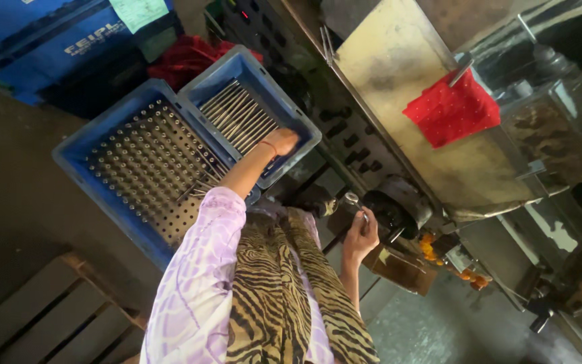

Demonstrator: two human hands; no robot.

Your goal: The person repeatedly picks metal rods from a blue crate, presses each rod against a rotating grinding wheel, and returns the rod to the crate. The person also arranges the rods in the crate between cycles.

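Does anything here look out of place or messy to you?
A few things. A red cloth hangs off a metal lever on the machine. In the larger blue crate, several thin metal rods lie loose and askew on the perforated plate instead of with the neat bundle in the smaller crate.

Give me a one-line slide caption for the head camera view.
Left hand reaches into a blue crate of metal rods while the right hand holds a rod at the machine.

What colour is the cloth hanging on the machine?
The cloth is red with tiny pale dots, seen best in the head view.
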